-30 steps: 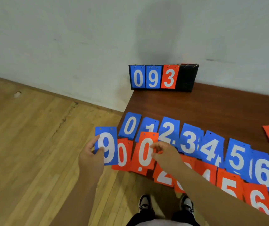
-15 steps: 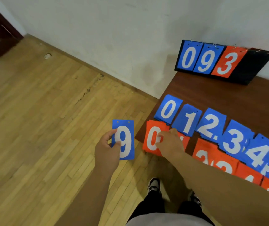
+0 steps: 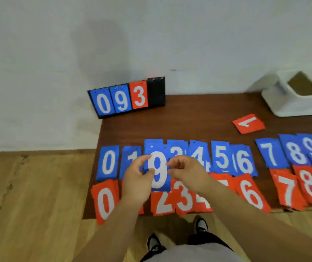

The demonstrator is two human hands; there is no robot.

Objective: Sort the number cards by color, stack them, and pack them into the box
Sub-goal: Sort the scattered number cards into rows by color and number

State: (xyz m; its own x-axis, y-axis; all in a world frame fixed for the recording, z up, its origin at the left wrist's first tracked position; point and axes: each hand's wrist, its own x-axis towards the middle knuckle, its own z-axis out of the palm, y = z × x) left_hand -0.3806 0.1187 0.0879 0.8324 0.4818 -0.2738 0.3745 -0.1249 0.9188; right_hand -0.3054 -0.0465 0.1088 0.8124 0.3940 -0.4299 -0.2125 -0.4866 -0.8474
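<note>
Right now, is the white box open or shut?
Open: the white box shows no lid, and its brown inside faces up, bare where visible; the frame's edge cuts part off.

At the frame's centre, the left hand (image 3: 136, 183) and right hand (image 3: 186, 172) pinch a blue rectangular "9" card (image 3: 158, 170). Rows of blue cards (image 3: 221, 159) and red cards (image 3: 249, 192) cover the dark wooden table (image 3: 198, 121) beneath. A white box (image 3: 295, 99) sits upper right.

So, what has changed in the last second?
The left hand carried the blue 9 card from over the floor, left of the table, to above the card rows. The right hand let go of the red 0 card and now pinches the blue 9 card's right edge. The left hand's hold, the card rows and the scoreboard stayed as they were.
</note>
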